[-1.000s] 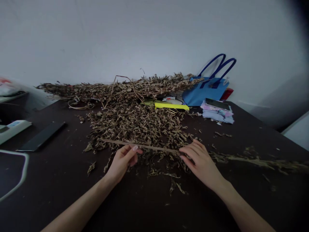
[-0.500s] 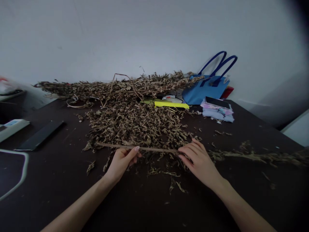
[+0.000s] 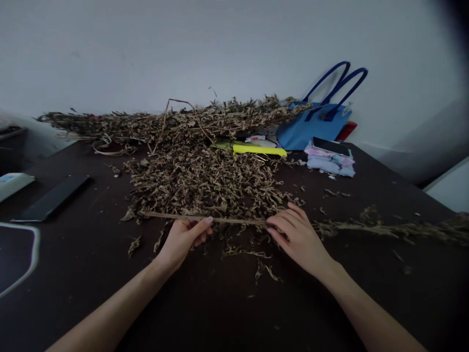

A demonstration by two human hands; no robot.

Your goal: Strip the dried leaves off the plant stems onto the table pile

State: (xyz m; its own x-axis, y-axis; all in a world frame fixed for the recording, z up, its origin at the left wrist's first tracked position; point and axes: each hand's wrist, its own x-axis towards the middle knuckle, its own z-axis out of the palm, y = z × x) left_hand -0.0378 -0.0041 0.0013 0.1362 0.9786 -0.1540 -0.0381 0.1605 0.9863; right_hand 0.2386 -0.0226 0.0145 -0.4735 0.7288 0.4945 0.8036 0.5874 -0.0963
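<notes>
A long dried plant stem (image 3: 234, 221) runs sideways in front of me, bare on its left part and leafy beyond my right hand. My left hand (image 3: 185, 239) pinches the bare part between thumb and fingers. Farther right, my right hand (image 3: 298, 237) has its fingers closed round the same stem, where the leaves begin; its fingertips partly hide the stem. Just behind both hands spreads a heap of dried, curled leaves (image 3: 205, 181). A few loose leaves (image 3: 266, 269) lie on the dark table (image 3: 220, 313) nearer to me.
A big bundle of dried stalks (image 3: 146, 127) lies along the wall. Right of it stand a blue bag (image 3: 311, 128) and a phone (image 3: 330, 146) on folded cloth (image 3: 330, 164). A yellow strip (image 3: 260, 150) lies behind the heap. On the left are a black flat object (image 3: 54, 198) and a white box (image 3: 14, 186).
The whole view has shifted slightly, with things sitting a little higher in the picture. Both hands keep their hold on the stem, with little visible movement along it.
</notes>
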